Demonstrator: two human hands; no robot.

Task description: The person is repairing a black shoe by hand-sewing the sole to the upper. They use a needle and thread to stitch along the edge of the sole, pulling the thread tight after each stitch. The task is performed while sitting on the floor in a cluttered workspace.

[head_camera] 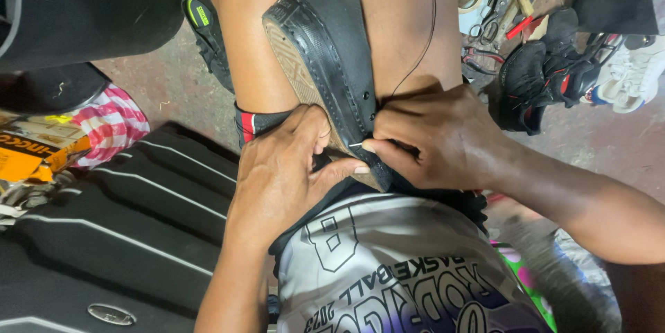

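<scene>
Worn concrete floor, cluttered: scissors and hand tools top right, pile of black-and-red sneakers, white sneaker beside it. Black canvas low-top shoe with tan rubber sole wedged between the person's knees, sole facing left. Left hand clamps the heel end, thumb pressed on the sole edge. Right hand pinched closed on a thin metal needle at the sole seam, black thread trailing up. Best done with the shoe braced firm and the needle driven straight through the edge groove.
</scene>
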